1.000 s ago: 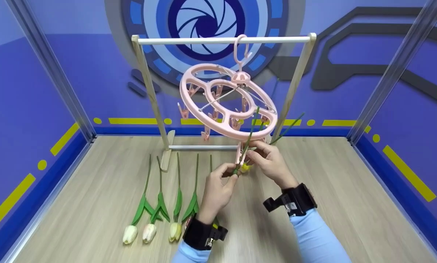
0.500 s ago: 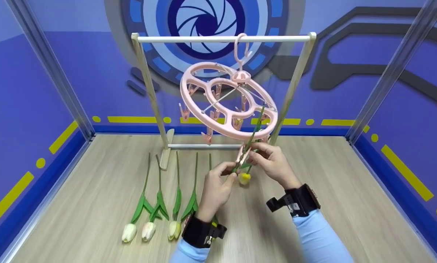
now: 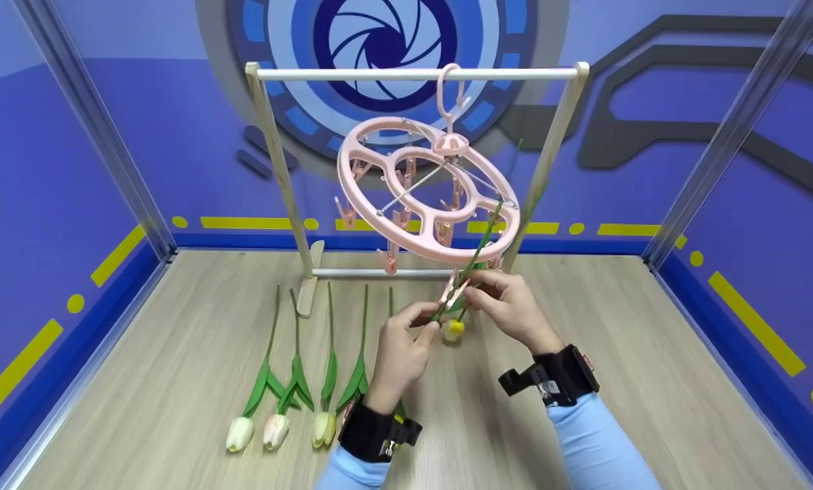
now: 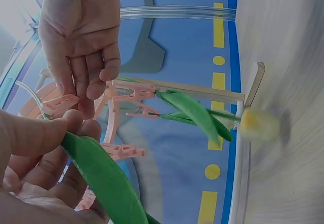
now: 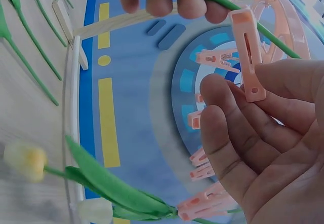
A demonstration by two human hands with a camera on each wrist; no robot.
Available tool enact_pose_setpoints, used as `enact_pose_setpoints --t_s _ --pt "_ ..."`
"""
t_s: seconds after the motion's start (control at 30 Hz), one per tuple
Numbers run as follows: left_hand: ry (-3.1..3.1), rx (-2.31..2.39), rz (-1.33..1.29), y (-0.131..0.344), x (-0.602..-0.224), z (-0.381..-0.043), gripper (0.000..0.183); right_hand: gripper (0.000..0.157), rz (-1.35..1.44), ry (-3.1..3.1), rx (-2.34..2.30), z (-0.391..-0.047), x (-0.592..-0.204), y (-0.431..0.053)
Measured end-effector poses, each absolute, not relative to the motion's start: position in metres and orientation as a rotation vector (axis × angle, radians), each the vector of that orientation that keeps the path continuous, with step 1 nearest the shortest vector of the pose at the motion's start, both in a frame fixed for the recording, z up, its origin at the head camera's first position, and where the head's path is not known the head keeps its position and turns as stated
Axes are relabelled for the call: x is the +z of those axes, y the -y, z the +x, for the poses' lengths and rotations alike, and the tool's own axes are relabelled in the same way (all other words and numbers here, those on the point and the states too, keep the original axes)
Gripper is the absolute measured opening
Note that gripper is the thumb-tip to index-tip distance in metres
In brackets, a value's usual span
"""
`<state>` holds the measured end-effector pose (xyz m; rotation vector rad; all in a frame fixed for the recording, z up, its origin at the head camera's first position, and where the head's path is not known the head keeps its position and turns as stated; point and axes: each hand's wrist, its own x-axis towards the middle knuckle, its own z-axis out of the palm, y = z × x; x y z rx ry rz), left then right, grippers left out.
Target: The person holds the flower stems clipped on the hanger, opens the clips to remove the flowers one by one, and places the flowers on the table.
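In the head view my left hand (image 3: 406,354) pinches the green stem of an artificial tulip (image 4: 106,178) between thumb and fingers. Its stem slants up past the front rim of a pink round clip hanger (image 3: 413,248). My right hand (image 3: 511,309) grips the handle end of a pink clothespin (image 5: 248,57) hanging from that rim. The stem crosses right at the clothespin's jaws, close between both hands. Behind them, a yellow-white tulip (image 3: 454,331) hangs head down from another clip. A second hanging white tulip (image 5: 95,211) shows in the right wrist view.
A wooden rack (image 3: 280,163) with a white top rod (image 3: 352,75) carries the hanger by its hook. Several tulips lie side by side on the table, such as a white tulip (image 3: 241,433) at left; some are partly hidden behind the left wrist.
The held stem and the clothespin have tilted further to the right. The hanging yellow-white tulip has swung into view below the hands. My right hand has shifted slightly right and down.
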<state>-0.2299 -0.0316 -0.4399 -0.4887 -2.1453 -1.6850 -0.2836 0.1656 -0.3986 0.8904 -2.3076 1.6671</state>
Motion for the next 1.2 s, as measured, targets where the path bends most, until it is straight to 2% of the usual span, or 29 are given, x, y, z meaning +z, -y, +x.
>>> enact_pose_setpoints --t_s 0.43,0.5,0.73,1.2 --pt "2.114 -1.718 -0.462 0.028 -0.443 -0.231 0.02 0.018 0.946 2.362 1.559 -0.284 -0.397 -0.17" --pt "2.109 -1.718 -0.464 0.027 -0.443 -0.232 0.02 0.02 0.959 2.376 1.555 -0.284 -0.395 -0.171" --pt "2.096 -1.783 -0.462 0.026 -0.442 -0.233 0.021 0.042 1.049 2.427 1.594 -0.289 -0.388 -0.173" --pt "2.09 -1.849 -0.419 0.031 -0.443 -0.236 0.022 0.043 1.127 2.464 1.569 -0.297 -0.39 -0.174"
